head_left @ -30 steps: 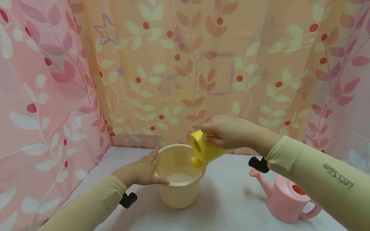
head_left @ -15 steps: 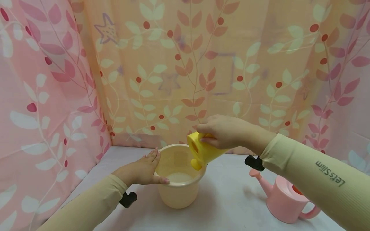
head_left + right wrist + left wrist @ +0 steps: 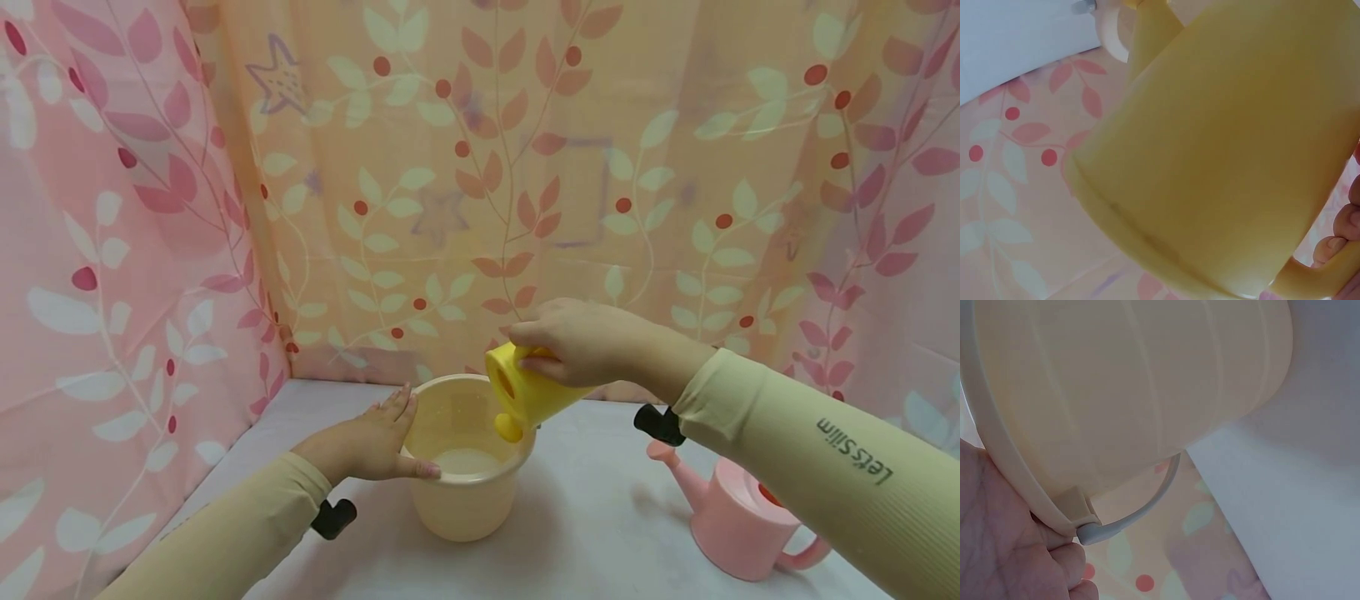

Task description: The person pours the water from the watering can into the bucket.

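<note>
My left hand [image 3: 375, 442] lies along the left rim of a cream bucket [image 3: 465, 508], fingers straight and thumb across the front of the rim. The bucket stands upright, and a little pale liquid seems to sit at its bottom. In the left wrist view, the palm [image 3: 1004, 537] is against the rim beside the bucket's grey handle [image 3: 1141, 512]. My right hand [image 3: 581, 342] grips the handle of a yellow watering can [image 3: 543, 404], tilted with its round spout head over the bucket's right side. In the right wrist view, the can's body [image 3: 1222, 144] hides most of that hand.
A pink watering can [image 3: 742, 525] with a red opening stands on the white table [image 3: 592, 517] at the right, partly under the right forearm. Leaf-patterned curtains [image 3: 450, 208] enclose the back and sides.
The right hand and yellow watering can have shifted slightly left, the can tipping a little more over the bucket. The left hand and bucket stay where they were.
</note>
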### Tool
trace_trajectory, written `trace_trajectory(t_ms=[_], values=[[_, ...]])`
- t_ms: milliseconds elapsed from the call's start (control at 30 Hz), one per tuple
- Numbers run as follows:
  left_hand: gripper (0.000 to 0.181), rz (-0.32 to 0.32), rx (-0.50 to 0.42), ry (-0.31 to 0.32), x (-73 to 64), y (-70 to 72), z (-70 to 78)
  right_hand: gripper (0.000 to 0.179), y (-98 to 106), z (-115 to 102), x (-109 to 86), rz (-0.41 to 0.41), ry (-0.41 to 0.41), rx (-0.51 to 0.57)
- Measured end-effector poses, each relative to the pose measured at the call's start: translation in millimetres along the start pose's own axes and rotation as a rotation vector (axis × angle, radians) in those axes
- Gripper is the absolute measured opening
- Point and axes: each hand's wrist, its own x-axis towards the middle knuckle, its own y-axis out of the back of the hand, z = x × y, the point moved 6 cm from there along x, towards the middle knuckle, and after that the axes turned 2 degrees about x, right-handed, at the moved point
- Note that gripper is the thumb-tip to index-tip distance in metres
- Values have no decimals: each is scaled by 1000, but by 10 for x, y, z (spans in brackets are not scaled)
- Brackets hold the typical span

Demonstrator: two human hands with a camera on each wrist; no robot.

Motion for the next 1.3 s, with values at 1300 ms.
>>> trace_trajectory(t_ms=[1300], values=[[122,5,28,17,55,-66,-47,8,-185,402,-619,324,-317,338]])
